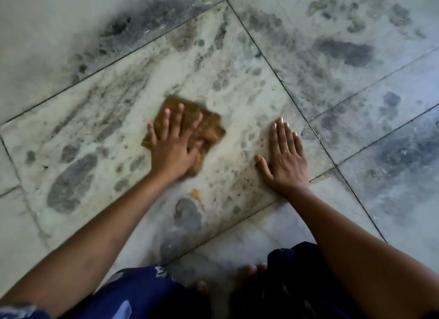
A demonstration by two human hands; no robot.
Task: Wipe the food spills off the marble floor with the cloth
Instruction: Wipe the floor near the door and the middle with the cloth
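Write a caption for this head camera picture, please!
Left hand presses brown cloth on marble floor; right hand lies flat.

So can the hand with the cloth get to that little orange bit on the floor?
Probably yes: the orange bit lies just behind the left hand and cloth, with only bare floor between.
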